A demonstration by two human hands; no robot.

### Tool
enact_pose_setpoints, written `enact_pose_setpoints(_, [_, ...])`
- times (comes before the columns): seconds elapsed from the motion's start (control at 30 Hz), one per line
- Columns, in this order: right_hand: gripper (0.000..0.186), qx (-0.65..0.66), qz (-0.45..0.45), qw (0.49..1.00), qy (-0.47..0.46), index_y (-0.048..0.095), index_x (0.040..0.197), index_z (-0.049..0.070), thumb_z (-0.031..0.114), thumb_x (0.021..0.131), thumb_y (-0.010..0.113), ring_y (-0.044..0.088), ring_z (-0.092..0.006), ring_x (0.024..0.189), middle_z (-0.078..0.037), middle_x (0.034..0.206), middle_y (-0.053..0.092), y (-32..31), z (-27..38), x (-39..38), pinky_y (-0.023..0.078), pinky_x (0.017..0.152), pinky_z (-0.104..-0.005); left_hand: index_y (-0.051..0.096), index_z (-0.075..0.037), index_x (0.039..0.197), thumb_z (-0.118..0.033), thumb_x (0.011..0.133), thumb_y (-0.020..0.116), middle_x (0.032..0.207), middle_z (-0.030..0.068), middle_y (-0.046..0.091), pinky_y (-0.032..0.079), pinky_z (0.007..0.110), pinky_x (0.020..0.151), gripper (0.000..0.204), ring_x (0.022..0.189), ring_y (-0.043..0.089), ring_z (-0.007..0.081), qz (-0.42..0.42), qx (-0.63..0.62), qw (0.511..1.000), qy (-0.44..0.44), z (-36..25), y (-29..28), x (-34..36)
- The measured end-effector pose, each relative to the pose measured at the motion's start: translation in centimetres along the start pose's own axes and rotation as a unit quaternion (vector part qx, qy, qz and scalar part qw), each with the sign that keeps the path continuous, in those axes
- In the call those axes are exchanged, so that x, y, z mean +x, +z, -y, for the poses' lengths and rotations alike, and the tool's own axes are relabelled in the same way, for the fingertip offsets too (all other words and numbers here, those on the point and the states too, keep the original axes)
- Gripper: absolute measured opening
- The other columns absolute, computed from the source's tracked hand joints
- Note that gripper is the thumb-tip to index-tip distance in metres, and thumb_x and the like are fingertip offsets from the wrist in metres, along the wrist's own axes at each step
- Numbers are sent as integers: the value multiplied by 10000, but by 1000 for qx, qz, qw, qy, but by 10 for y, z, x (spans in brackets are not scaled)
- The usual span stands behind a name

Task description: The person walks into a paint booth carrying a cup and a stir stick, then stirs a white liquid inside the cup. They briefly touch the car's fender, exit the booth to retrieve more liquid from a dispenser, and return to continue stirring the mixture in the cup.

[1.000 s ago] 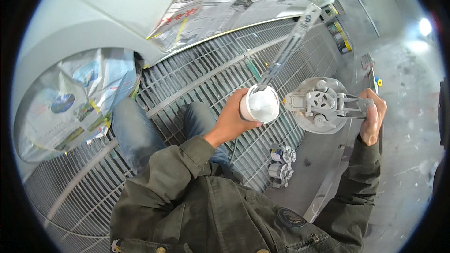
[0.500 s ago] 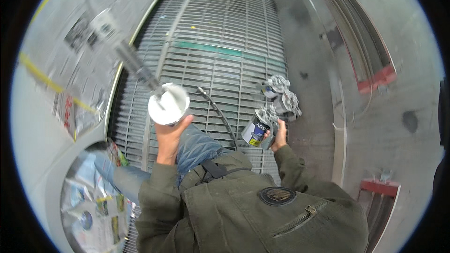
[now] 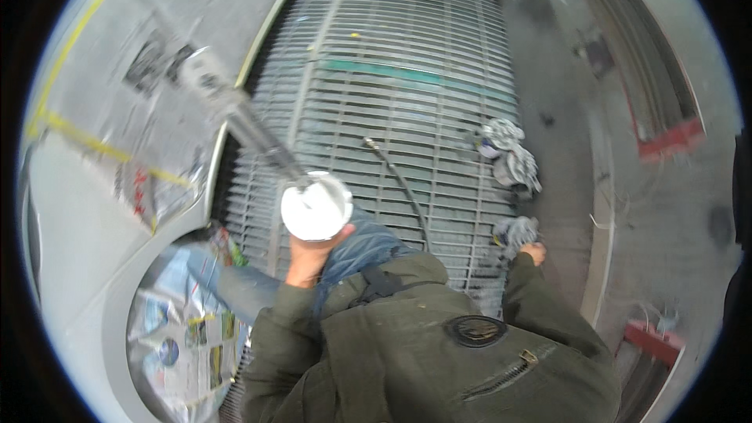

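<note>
Left hand (image 3: 307, 260) grip wraps the spray gun's white cup (image 3: 315, 207); tilted, it could spill onto the floor grating (image 3: 439, 70).

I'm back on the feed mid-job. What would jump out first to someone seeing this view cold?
First, the spray gun with its round white cup, held up in the left hand at centre. Next, the car body masked with newspaper and yellow tape along the left. Then the metal floor grating ahead, where the right hand touches a paint-stained rag near a bigger rag pile.
</note>
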State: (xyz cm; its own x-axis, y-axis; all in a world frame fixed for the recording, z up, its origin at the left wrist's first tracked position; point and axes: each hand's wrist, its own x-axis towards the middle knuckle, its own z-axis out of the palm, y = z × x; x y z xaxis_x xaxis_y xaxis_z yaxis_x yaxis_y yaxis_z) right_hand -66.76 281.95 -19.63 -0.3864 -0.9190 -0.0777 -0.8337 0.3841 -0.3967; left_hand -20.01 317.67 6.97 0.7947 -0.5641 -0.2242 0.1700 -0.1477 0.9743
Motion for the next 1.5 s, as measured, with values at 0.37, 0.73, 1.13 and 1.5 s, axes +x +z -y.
enact_pose_setpoints(0.37, [504, 240, 608, 441, -615, 573, 1340, 18, 156, 893, 761, 623, -95, 795, -108, 1199, 694, -216, 504, -333, 521, 679, -245, 441, -58, 1454, -18, 696, 895, 1389, 68, 557, 443, 366, 1095, 885, 1284, 532, 189, 50, -87, 993, 65, 5, -15, -15])
enact_pose_setpoints(0.73, [178, 102, 429, 193, -877, 753, 948, 16, 183, 886, 770, 665, -238, 602, -124, 832, 722, -222, 526, -424, 508, 548, -351, 433, -62, 1433, -4, 660, 897, 1407, 72, 526, 400, 384, 1132, 904, 1331, 496, 202, -88, -159, 979, 97, 26, -60, -38])
enact_pose_setpoints(1.13, [315, 83, 470, 138, -868, 734, 1149, 90, 67, 839, 783, 581, -242, 554, -72, 702, 607, -227, 509, -458, 460, 511, -362, 441, -49, 1356, -75, 646, 951, 1317, 90, 581, 464, 376, 1065, 875, 1247, 572, 215, -205, -120, 961, 140, 49, -74, -42])
enact_pose_setpoints(1.5, [469, 61, 466, 132, -873, 690, 1280, 139, 30, 832, 778, 576, -209, 552, -77, 699, 610, -226, 494, -470, 457, 501, -343, 396, -36, 1378, -81, 673, 942, 1314, 104, 575, 486, 362, 1036, 893, 1218, 580, 198, -236, -187, 944, 135, 50, -70, -37])
